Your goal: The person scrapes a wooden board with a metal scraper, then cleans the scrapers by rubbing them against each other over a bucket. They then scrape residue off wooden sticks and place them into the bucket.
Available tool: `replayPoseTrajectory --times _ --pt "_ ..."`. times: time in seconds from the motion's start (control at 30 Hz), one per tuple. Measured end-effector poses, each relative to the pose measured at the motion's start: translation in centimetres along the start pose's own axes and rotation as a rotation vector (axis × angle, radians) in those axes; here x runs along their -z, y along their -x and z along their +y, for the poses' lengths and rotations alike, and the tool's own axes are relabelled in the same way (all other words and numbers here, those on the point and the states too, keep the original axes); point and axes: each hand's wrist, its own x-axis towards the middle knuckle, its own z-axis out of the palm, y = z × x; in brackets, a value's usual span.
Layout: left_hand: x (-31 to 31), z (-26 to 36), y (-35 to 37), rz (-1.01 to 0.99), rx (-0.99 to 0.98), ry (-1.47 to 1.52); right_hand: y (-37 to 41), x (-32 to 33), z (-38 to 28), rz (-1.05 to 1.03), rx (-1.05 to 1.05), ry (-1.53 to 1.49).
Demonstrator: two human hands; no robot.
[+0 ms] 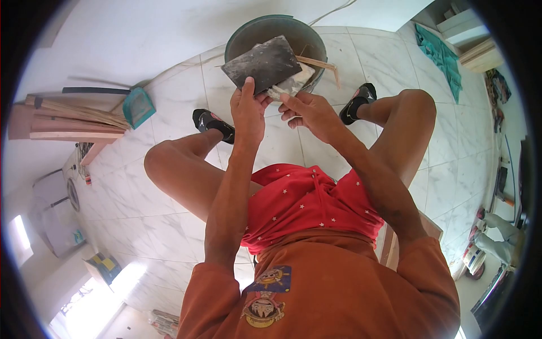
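Note:
My left hand (248, 110) grips the near edge of a dark, flat rectangular plate (262, 63) smeared with pale dust, its thumb on top. My right hand (309, 113) has its thumb and forefinger closed at the corner of a whitish, mottled flat piece (292, 83), which lies partly under the plate. Some of the right fingers are curled beneath. Just beyond both hands stands a round grey-green tub (270, 25). The two pieces overlap its near rim in view. A thin, bent wooden strip (319, 62) sticks out over the tub's right side.
Wooden boards (79, 127) and a teal dustpan (138, 107) are at the left. A teal cloth (440, 53) lies on the tiled floor (186, 192) at the upper right. My feet flank the tub. Assorted items line the right wall, including a bucket (474, 257).

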Motion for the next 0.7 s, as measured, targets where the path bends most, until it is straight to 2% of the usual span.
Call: replayPoseTrajectory --times 0.13,0.27,0.37,0.47,0.57,0.7 --pt "0.4 0.9 0.2 -0.025 -0.006 -0.007 0.5 1.7 0.1 0.029 0.087 -0.122" --pt "0.7 1.4 0.5 -0.09 0.002 -0.034 1.1 2.7 -1.3 0.0 0.17 -0.098" --pt "0.4 0.7 0.7 -0.136 0.017 0.007 0.9 2.4 -0.8 -0.131 0.256 -0.308" --pt "0.4 0.5 0.7 -0.169 0.03 0.016 1.4 0.6 -0.2 -0.03 0.252 -0.155" --pt "0.0 0.8 1.0 -0.198 0.08 0.04 1.4 1.4 -0.4 -0.012 0.281 -0.175" --pt "1.4 1.9 0.8 -0.159 0.106 0.048 0.3 5.9 -0.7 0.122 0.387 -0.161"
